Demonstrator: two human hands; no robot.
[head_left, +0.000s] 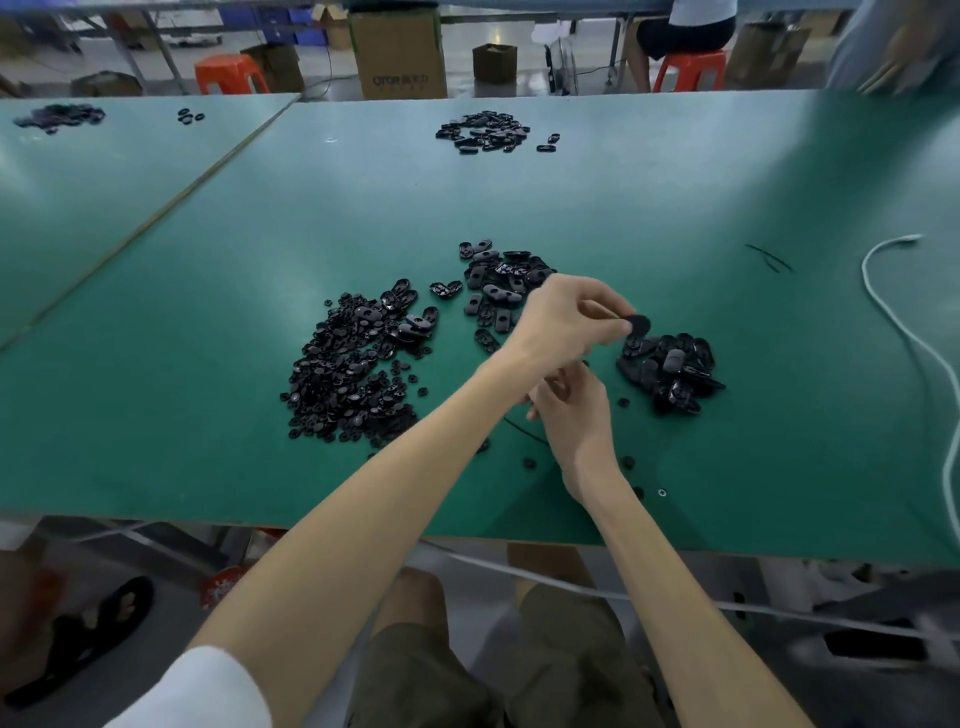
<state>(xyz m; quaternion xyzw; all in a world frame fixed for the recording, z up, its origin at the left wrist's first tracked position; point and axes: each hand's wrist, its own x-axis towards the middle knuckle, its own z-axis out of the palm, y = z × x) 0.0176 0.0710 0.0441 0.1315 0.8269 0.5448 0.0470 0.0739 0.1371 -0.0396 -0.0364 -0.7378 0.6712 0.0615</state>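
Black plastic piece (639, 325) sits pinched at the fingertips of your L hand (566, 317), which reaches across above your R hand (571, 410). Piece hangs just over the near-left edge of the R pile (670, 374), apparently not touching it. So the pile lies down & a bit right of the grip; my guess is a short drop lands it there. Long axis: can't tell, piece looks roundish & blurred. L hand is the nearer one to that pile. R hand sits lower, closer to you, fingers curled inward; can't tell if it holds anything. Count on the green table (208, 312): 3 piles near you, i.e. L pile (348, 374) of small round bits, mid pile (498, 291) of oval shells, R pile of shells, plus 1 far pile (483, 132). A few loose bits (628, 461) lie by your R wrist. 1 white cable (864, 267) runs down the right side, well apart
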